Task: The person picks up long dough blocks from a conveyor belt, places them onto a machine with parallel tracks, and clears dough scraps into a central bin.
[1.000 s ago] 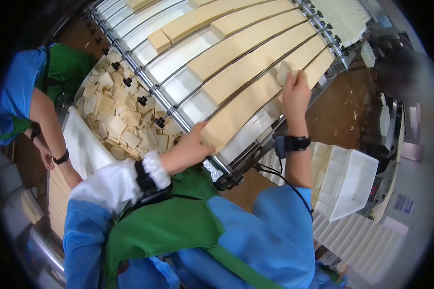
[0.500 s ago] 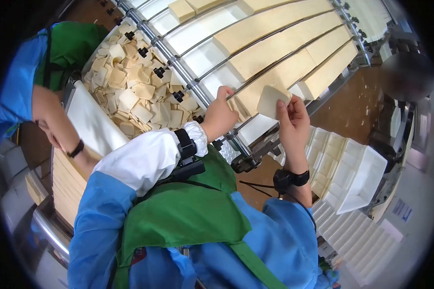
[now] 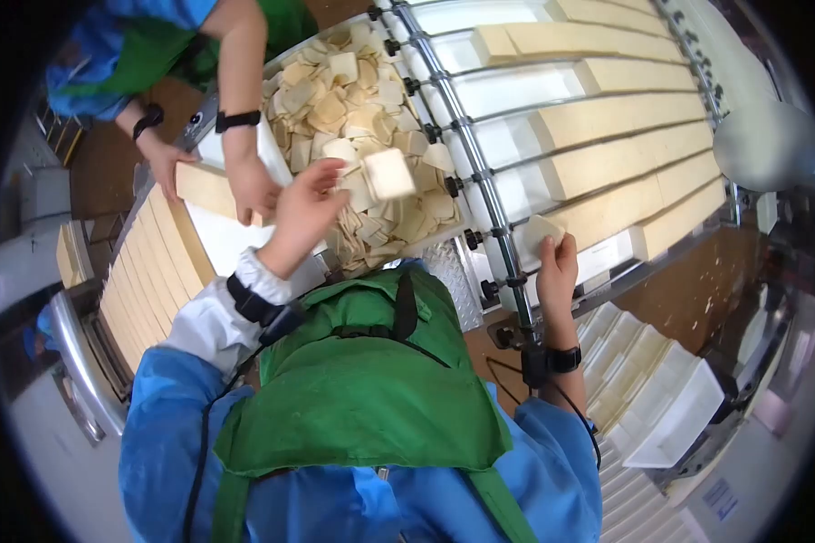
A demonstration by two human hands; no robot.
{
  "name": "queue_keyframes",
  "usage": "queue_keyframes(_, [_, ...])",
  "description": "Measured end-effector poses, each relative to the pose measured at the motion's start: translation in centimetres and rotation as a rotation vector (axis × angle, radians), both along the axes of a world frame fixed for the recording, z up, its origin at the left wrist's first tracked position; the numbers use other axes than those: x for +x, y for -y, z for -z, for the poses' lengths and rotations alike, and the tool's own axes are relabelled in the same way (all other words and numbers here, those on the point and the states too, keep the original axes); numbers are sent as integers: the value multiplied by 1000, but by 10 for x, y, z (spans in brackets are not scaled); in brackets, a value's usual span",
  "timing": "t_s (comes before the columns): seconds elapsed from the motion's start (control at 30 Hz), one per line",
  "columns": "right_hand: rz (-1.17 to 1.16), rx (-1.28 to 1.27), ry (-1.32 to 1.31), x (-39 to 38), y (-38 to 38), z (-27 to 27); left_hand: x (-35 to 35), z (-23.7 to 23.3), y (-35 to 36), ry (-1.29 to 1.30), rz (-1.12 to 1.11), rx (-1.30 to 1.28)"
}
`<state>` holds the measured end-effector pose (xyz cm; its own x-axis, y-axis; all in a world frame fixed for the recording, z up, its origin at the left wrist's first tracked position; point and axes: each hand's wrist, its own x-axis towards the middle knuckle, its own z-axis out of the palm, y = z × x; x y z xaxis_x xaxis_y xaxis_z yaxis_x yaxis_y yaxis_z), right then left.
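My left hand (image 3: 312, 206) is over a bin of pale cream slices (image 3: 353, 109), its fingers apart and holding nothing. Just beyond its fingertips a blurred square slice (image 3: 390, 175) appears in mid-air above the heap. My right hand (image 3: 557, 267) pinches another pale slice (image 3: 541, 229) between thumb and fingers. It is at the near end of a lane on the white conveyor, beside a long cream-coloured block (image 3: 611, 213).
Metal rods divide the conveyor's lanes of long blocks, with a steel rail (image 3: 466, 136) along the near side. At left, a co-worker's hands (image 3: 249, 185) handle a block beside a row of blocks (image 3: 149, 271). White trays (image 3: 670, 407) are stacked at lower right.
My left hand has moved from the conveyor to the bin, and a slice is now in the air there. My right hand still holds a slice, lower by the rail. The view has shifted left.
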<state>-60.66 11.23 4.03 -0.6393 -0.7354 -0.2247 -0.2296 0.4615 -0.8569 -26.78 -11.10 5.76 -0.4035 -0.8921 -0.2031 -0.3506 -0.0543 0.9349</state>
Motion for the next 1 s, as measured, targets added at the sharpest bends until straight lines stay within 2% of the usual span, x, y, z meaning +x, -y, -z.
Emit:
queue_keyframes(0.03, [24,60,-15,5,10,-14,20,-4,2,82,-137,27])
queue_keyframes(0.07, [3,-138,73,18,21,-27,42,-1,1,84,-199,-2])
queue_keyframes(0.1, [-18,-134,67,32,34,-38,63,6,-2,87,-261,-28])
queue_keyframes(0.17, [-138,-294,180,59,65,-54,103,22,-15,91,-332,36])
queue_keyframes(0.2, [-246,-268,261,70,81,-61,118,30,-24,104,-382,97])
queue_keyframes(0.3, [-455,-264,229,121,148,-64,158,46,-53,116,-539,155])
queue_keyframes(0.37, [-508,-50,-24,153,191,-57,189,63,-74,115,-615,138])
queue_keyframes(0.4, [-533,-46,-246,166,211,-42,206,70,-86,188,-676,181])
queue_keyframes(0.43, [-575,-61,-252,183,223,-30,219,67,-93,261,-742,223])
queue_keyframes(0.5, [-791,-110,-449,229,257,-12,243,65,-108,323,-848,274])
queue_keyframes(0.57, [-965,-192,-392,303,288,-14,267,85,-123,462,-1007,63])
queue_keyframes(0.6, [-1088,-249,-339,346,300,-16,285,112,-130,412,-1078,115])
queue_keyframes(0.63, [-1206,-299,-285,388,308,-16,291,101,-126,411,-1121,110])
queue_keyframes(0.7, [-1299,-412,-425,468,335,16,295,84,-119,302,-1151,301])
queue_keyframes(0.77, [-1354,-449,-548,541,361,45,313,117,-125,-136,-1122,336])
queue_keyframes(0.8, [-1420,-371,-570,569,373,50,315,87,-117,-203,-1070,405])
queue_keyframes(0.9, [-1380,-365,-681,628,396,76,325,84,-118,-248,-992,383])
queue_keyframes(0.93, [-1405,-288,-670,636,400,81,330,78,-118,-258,-1008,381])
queue_keyframes(1.0, [-1402,-235,-744,640,400,88,339,65,-116,-189,-905,620])
